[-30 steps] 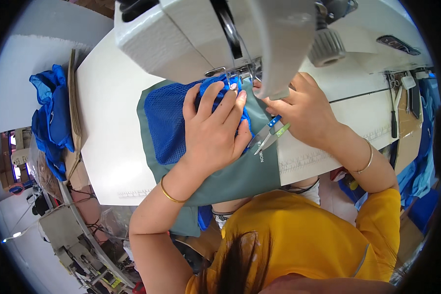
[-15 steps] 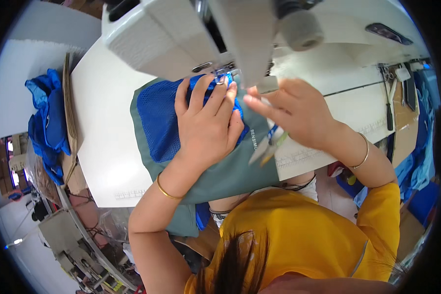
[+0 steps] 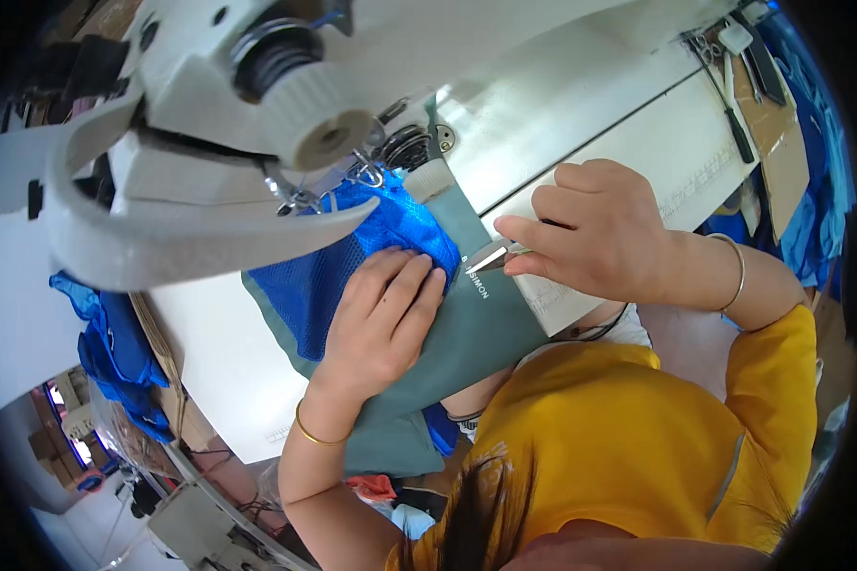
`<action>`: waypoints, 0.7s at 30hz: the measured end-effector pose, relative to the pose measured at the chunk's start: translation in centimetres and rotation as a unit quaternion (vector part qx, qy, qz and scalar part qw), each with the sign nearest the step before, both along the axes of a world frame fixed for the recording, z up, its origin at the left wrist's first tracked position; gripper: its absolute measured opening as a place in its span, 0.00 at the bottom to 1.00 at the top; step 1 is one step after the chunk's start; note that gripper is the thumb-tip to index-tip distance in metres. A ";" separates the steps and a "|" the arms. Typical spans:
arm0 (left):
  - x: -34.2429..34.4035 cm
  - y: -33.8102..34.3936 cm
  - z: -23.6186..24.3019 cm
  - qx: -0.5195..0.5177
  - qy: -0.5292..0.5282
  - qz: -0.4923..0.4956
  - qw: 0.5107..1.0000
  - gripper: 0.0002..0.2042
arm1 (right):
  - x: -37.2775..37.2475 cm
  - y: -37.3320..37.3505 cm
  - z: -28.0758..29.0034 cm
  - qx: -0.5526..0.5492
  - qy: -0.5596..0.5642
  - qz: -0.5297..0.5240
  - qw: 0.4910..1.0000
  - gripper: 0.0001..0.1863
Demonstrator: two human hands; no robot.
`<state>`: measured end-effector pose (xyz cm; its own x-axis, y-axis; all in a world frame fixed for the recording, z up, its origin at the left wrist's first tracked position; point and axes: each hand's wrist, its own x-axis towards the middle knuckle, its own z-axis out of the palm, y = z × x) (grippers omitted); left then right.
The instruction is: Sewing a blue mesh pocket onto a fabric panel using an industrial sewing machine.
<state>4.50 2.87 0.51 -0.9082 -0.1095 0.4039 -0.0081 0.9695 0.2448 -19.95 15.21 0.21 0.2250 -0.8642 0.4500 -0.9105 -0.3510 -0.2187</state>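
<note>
My left hand [image 3: 383, 319] lies on a blue mesh piece [image 3: 300, 290] with a shiny blue edge, its fingers lying flat and slightly bent near the fabric's right edge. The blue piece rests on a dark green fabric panel [image 3: 428, 362] with small white lettering. In my right hand [image 3: 604, 233] is a pair of thread snips [image 3: 490, 257], their blades pointing left over the green panel beside the blue edge. The far part of the blue fabric runs under the head of a white sewing machine [image 3: 209, 243], which hides the needle area.
The white machine table [image 3: 224, 362] carries printed rulers along its near edge. Scissors [image 3: 704, 48] and a long dark tool [image 3: 733, 128] lie at the far right, by cardboard. Blue fabric [image 3: 119, 352] hangs over the left side, next to a cardboard edge [image 3: 162, 347].
The view has shifted, with the machine head now looming larger. My left hand has drawn back from the needle area. The snips, which hung below my right hand, now point at the fabric.
</note>
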 end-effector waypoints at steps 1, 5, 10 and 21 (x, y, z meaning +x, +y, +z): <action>-0.1 0.0 0.0 -0.011 -0.024 0.002 1.000 0.13 | 0.1 0.0 0.0 0.003 -0.002 -0.009 1.000 0.18; 0.3 0.1 -0.5 0.007 -0.045 -0.004 0.999 0.13 | 0.6 -0.1 -0.1 -0.005 -0.001 -0.009 1.000 0.19; 0.8 0.1 -1.0 -0.029 -0.035 -0.011 0.999 0.15 | 0.8 0.0 0.1 0.000 0.002 0.006 1.000 0.22; 0.6 0.2 -0.3 -0.094 -0.067 -0.014 0.993 0.12 | 1.2 0.0 0.1 0.016 0.005 0.005 1.000 0.21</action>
